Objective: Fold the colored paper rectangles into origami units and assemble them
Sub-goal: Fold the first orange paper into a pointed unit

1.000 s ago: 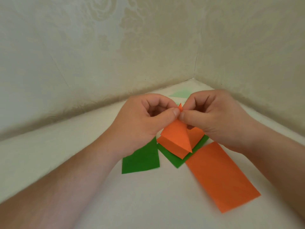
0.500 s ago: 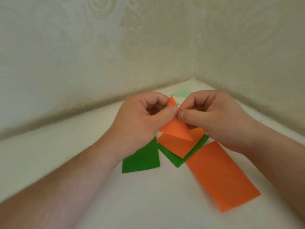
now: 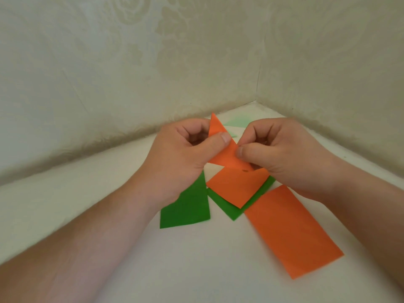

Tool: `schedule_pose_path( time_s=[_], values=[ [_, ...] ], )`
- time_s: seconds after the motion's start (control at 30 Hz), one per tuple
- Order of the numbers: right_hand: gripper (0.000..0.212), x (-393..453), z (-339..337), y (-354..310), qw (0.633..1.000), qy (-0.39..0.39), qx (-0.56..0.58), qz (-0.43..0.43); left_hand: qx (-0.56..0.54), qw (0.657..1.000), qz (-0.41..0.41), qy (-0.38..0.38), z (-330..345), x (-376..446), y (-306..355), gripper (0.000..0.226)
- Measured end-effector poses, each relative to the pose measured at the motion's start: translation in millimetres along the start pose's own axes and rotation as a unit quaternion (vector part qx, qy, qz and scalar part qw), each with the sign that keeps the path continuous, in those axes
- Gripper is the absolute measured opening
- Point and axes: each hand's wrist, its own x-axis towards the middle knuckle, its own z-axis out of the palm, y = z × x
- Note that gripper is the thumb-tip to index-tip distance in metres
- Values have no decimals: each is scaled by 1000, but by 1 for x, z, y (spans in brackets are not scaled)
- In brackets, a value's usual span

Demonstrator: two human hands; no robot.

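Note:
Both hands hold one folded orange paper unit (image 3: 225, 157) above the white table. My left hand (image 3: 185, 156) pinches its upper pointed part between thumb and curled fingers. My right hand (image 3: 282, 154) pinches its lower right part. Below it lies a flat orange rectangle (image 3: 235, 185) on top of a green rectangle (image 3: 229, 209). A second green rectangle (image 3: 188, 209) lies to the left, partly under my left wrist. A larger orange rectangle (image 3: 290, 230) lies flat at the right front.
The white table (image 3: 207, 270) sits in a corner between two pale patterned walls (image 3: 153, 62). A pale green paper piece (image 3: 237, 122) lies in the far corner behind my hands.
The folded orange unit has been lifted and opened out longer. Its tip now points up behind my left thumb, and my hands have drawn slightly apart.

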Motion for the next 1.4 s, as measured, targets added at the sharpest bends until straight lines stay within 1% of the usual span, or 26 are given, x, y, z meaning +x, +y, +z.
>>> schedule_pose_path(
  time_s=[0.03, 0.1, 0.17, 0.23, 0.3, 0.4, 0.53, 0.67, 0.73, 0.87, 0.93, 1.0, 1.03, 1.13, 1.2, 1.27, 1.3, 1.4],
  values=[
    [18, 0, 0, -1, 1000, 3, -9, -1, -4, 1000, -1, 4, 0, 0, 1, 14],
    [17, 0, 0, -2, 1000, 6, -18, -1, -10, 1000, -10, -2, 1, 0, 1, 14],
    [16, 0, 0, -2, 1000, 5, -13, -2, -14, 999, -28, -23, 1, -1, 0, 12],
    [16, 0, -1, 1, 1000, 3, -1, -4, 5, 998, -37, -42, 1, -1, 0, 14],
    [13, 0, -1, 3, 1000, -4, 5, 0, 8, 999, -37, -28, 0, -1, 0, 16],
    [13, 1, -1, 3, 1000, -9, -16, 2, -10, 999, -38, 15, -2, 2, 0, 17],
    [16, 1, -2, 2, 999, -13, -27, -11, -18, 999, -41, 19, 0, 1, 2, 17],
    [15, 0, -2, 2, 1000, -25, -10, 9, -31, 998, -46, 39, -2, 3, 1, 21],
    [19, 0, -3, 1, 999, -27, -23, 13, -36, 997, -47, 49, -4, 4, 1, 25],
    [30, -3, -4, -3, 998, -48, -31, 18, -34, 997, -49, 44, -2, 4, 1, 21],
    [29, -3, -6, -4, 998, -42, -32, 17, -35, 997, -45, 43, -3, 4, 1, 21],
    [17, -1, -6, -3, 999, -24, -32, 0, -31, 998, -33, 36, -3, 3, 1, 23],
    [16, -1, -6, -2, 999, -13, -32, -9, -26, 999, -26, 28, -3, 3, 1, 23],
    [30, 0, -2, -1, 999, 5, -25, -47, -14, 1000, -14, -8, 0, 0, 1, 23],
    [28, 0, 0, 0, 997, 9, -30, -67, -16, 999, -15, -26, 1, -1, 0, 23],
    [14, 0, -1, 1, 996, 7, -47, -75, -23, 999, -9, -25, 1, -1, -1, 21],
    [12, 0, -3, 2, 996, 5, -53, -77, -23, 1000, -5, -15, 1, -1, -2, 22],
    [19, -1, -4, 2, 996, 7, -73, -59, -4, 1000, 1, -2, 0, 1, -3, 26]
  ],
)
